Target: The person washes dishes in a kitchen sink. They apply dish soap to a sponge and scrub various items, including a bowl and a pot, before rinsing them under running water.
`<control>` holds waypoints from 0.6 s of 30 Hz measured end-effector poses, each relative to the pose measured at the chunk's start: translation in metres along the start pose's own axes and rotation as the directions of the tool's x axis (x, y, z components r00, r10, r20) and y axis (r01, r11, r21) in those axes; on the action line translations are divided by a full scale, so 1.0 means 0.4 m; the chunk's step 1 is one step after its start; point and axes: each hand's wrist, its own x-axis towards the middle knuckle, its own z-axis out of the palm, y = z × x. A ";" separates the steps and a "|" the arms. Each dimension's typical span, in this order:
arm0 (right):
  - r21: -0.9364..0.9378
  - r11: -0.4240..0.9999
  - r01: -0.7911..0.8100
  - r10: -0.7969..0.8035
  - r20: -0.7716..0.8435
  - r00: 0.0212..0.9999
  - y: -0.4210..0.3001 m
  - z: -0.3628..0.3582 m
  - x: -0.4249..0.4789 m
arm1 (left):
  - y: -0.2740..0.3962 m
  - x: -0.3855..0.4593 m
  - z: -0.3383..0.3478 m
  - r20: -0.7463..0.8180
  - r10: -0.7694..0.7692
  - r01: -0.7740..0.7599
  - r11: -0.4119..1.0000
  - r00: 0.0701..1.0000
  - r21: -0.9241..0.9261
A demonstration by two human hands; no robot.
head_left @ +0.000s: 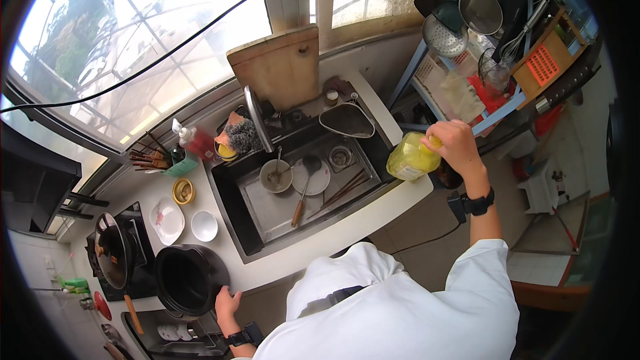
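My right hand grips a large clear bottle of yellow liquid near its yellow top. The bottle is tilted above the right end of the counter, beside the sink. My left hand is at the near side of a deep black pot; its fingertips are partly hidden, so a firm grip cannot be made out. No contents show in the dark pot. In the black-rimmed sink lie a bowl, a white plate, a wooden-handled ladle and several chopsticks.
A white bowl, a floral dish and a yellow pot stand left of the sink. A lidded pan sits on the stove. The faucet arches over the sink. A utensil rack stands at right.
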 end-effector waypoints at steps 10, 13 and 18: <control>-0.135 0.963 -0.232 0.244 0.081 0.966 0.276 0.202 0.187 | 0.012 -0.114 0.019 -0.108 -0.153 0.127 0.967 0.982 -0.221; -0.131 0.938 -0.320 0.326 0.027 0.945 0.336 0.308 0.223 | -0.019 -0.138 0.053 -0.086 -0.175 0.141 0.941 0.981 -0.307; -0.146 0.907 -0.395 0.405 0.048 0.913 0.395 0.365 0.271 | -0.015 -0.187 0.049 0.097 -0.290 0.246 0.537 0.952 -0.807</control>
